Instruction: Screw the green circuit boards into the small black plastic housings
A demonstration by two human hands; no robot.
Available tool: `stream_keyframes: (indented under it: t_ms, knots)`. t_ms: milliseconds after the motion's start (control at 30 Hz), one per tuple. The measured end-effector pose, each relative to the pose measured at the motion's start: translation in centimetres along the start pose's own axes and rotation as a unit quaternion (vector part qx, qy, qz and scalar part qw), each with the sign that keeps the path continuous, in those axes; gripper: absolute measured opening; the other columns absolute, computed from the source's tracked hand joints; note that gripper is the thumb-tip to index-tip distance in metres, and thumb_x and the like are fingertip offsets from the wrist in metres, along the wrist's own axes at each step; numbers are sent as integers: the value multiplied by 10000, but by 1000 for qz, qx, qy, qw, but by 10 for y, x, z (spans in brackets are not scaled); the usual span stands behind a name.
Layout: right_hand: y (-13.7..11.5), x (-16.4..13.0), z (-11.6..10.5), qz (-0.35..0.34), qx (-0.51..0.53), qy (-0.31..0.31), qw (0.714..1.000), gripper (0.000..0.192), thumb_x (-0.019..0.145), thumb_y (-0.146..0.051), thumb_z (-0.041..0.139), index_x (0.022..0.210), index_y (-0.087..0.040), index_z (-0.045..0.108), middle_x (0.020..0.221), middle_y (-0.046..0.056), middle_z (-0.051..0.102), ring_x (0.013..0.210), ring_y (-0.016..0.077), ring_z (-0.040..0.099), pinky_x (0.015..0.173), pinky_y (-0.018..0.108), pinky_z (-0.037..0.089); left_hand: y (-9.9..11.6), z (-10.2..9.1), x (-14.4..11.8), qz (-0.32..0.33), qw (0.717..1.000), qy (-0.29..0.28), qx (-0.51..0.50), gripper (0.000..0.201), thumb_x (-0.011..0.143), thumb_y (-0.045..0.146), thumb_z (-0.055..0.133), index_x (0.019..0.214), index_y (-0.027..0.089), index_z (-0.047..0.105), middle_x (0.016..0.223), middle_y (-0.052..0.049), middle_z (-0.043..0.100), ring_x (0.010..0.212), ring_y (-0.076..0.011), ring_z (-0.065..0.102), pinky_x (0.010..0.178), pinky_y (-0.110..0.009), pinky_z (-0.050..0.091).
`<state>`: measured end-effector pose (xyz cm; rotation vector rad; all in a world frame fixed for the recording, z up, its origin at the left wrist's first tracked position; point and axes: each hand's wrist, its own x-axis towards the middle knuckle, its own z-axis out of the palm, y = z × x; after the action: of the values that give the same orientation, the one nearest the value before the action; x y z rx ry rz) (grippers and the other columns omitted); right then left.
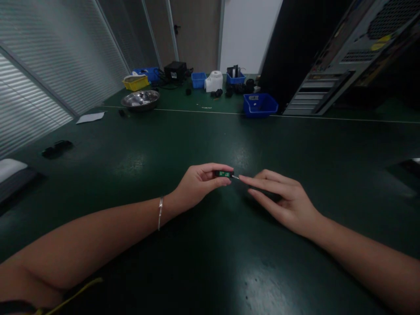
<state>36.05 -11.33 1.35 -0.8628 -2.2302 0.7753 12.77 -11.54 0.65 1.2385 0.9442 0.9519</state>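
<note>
Above the middle of the dark green table (183, 140), my left hand (197, 183) pinches a small black piece with a green face (224, 174) between thumb and fingers. Pale marks show on the green face, but they are too small to read. A thin pale metal-looking tip (235, 177) sticks out of its right end. My right hand (285, 197) is just to the right, fingers stretched out and thumb apart from them. Its index fingertip is at the end of the thin tip, seemingly touching it. The exact kind of the small piece cannot be made out.
Along the back stand a metal bowl (140, 100), a yellow bin (135, 82), a white plastic housing (214, 81) and a blue bin (260, 105). A computer case (315, 94) is at the back right. Dark glasses-like items (57, 148) lie at left.
</note>
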Motion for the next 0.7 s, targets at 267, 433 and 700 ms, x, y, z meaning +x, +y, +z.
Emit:
stream_keyframes:
  t_ms: [267, 433, 700]
  knots:
    - [-1, 1, 0, 0, -23, 1, 1000, 386, 921, -174, 533, 1289, -264, 605, 894, 43, 623, 746, 174, 622, 644, 291, 511, 5, 3, -2, 1, 1000, -2, 18, 290, 773, 139, 715, 1062, 153, 694, 1024, -66, 724, 917, -157, 667, 836, -276, 518]
    - [0, 1, 1, -15, -34, 4, 999, 396, 925, -167, 513, 1301, -261, 594, 895, 45, 623, 749, 171, 627, 633, 282, 523, 10, 6, -1, 6, 1000, 6, 30, 260, 766, 102, 701, 1022, 145, 713, 956, -57, 718, 863, -148, 658, 787, -266, 523]
    - [0, 3, 3, -3, -24, -8, 1000, 418, 939, -149, 488, 1334, -269, 556, 909, 50, 612, 764, 168, 611, 635, 289, 518, 3, 3, 3, -43, 997, -10, -62, 276, 729, 163, 756, 1003, 172, 726, 873, -43, 759, 819, -157, 694, 837, -313, 527]
